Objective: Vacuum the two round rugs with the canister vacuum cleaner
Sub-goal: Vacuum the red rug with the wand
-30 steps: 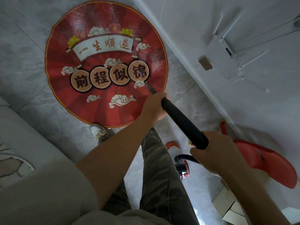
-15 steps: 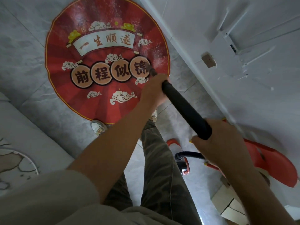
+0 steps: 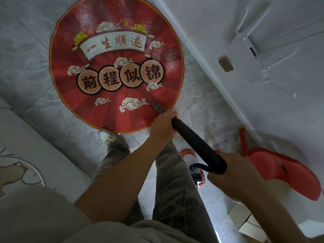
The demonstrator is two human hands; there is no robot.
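While left hand (image 3: 163,128) and right hand (image 3: 235,174) wrap a closed grip round the wand (image 3: 196,144), its nozzle (image 3: 156,106) works the red rug (image 3: 112,109); the dusty right edge (image 3: 172,62) seems next.

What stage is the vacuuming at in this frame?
Done: nothing is clearly finished. The lower half of the red round rug looks clean, but white specks cover its upper right.
In hand: the left hand and right hand grip the black wand, with the nozzle on the rug near its close edge.
Left: the specks, then the pale rug at the left edge.
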